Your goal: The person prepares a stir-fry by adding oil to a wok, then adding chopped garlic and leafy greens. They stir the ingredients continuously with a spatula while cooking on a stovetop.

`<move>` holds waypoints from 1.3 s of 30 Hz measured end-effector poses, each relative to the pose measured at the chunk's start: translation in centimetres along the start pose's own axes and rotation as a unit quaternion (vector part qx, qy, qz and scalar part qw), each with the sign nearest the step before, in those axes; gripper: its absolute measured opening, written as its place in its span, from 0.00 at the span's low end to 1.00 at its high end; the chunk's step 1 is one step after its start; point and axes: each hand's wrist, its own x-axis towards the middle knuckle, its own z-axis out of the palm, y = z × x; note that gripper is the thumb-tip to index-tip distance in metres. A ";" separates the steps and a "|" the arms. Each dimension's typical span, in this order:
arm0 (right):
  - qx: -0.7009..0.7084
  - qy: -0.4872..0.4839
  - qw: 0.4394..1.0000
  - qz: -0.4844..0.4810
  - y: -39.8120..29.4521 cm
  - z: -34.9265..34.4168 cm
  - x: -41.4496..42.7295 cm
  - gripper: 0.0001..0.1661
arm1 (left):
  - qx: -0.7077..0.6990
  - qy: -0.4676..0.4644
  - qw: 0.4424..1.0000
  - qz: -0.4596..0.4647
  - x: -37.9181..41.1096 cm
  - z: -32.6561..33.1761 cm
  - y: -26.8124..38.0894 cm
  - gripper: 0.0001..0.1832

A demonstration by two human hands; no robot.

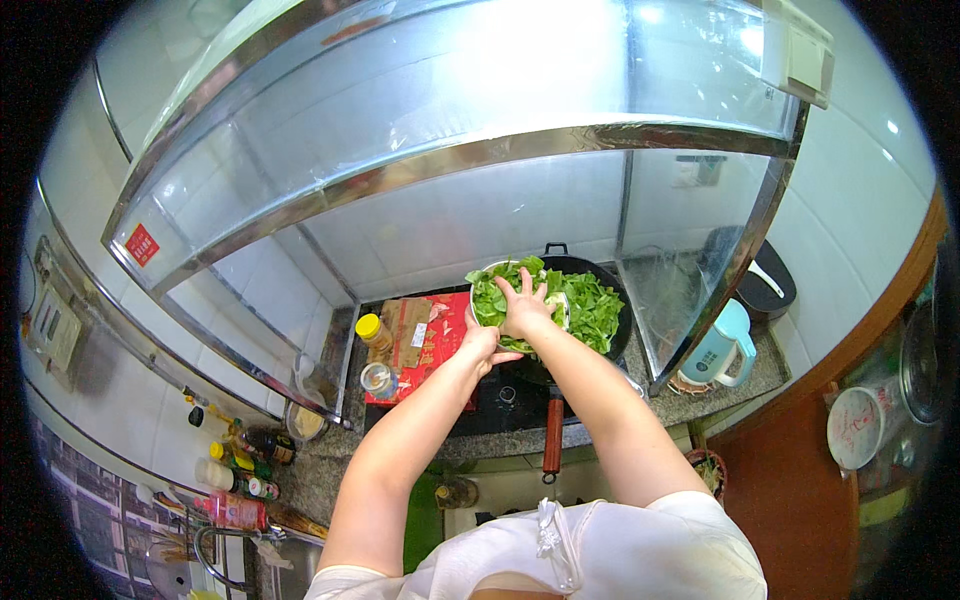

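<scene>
My left hand grips the lower left rim of a round bowl full of chopped leafy greens, which is tilted toward a dark wok. Spread over the greens in the bowl, my right hand touches them with its fingers apart. More leafy greens lie in the wok, to the right of the bowl. The wok's wooden handle points toward me. Beneath the bowl and forearms is a black cooktop, partly hidden.
A red box left of the wok bears a yellow-lidded jar and a clear jar. Metal-framed transparent panels surround the cooktop. A light blue kettle stands outside them at right. Several bottles stand at lower left.
</scene>
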 end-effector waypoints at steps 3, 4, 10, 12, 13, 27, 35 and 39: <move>0.004 0.046 0.999 0.008 0.1 1.0 0.7 0.45 | 0.007 -0.007 1.000 0.024 0.9 -0.2 -0.6 0.35; 0.013 0.077 0.997 -0.003 0.4 1.4 1.2 0.42 | 0.003 -0.013 0.999 0.030 1.3 -0.4 -0.8 0.34; 0.070 0.206 0.974 -0.068 3.0 3.9 3.5 0.31 | -0.014 -0.030 0.998 0.060 3.0 -0.6 -1.5 0.35; 0.103 0.207 0.969 -0.090 3.6 3.6 3.7 0.31 | -0.043 -0.003 0.999 0.031 3.7 -0.6 -1.9 0.38; 0.115 0.219 0.964 -0.096 3.9 3.7 4.3 0.31 | -0.055 0.001 0.998 0.028 4.0 -0.8 -2.1 0.40; 0.336 0.269 0.901 -0.058 11.3 -1.0 9.5 0.24 | -0.027 0.041 0.997 0.053 4.2 -3.5 -1.6 0.38; 0.028 -0.017 0.997 0.074 13.4 3.1 6.9 0.40 | -0.024 0.066 0.996 0.053 4.0 -5.6 -0.5 0.40; 0.054 0.019 0.998 -0.013 12.1 1.6 7.1 0.37 | -0.041 0.048 0.997 0.041 3.9 -5.8 -0.5 0.41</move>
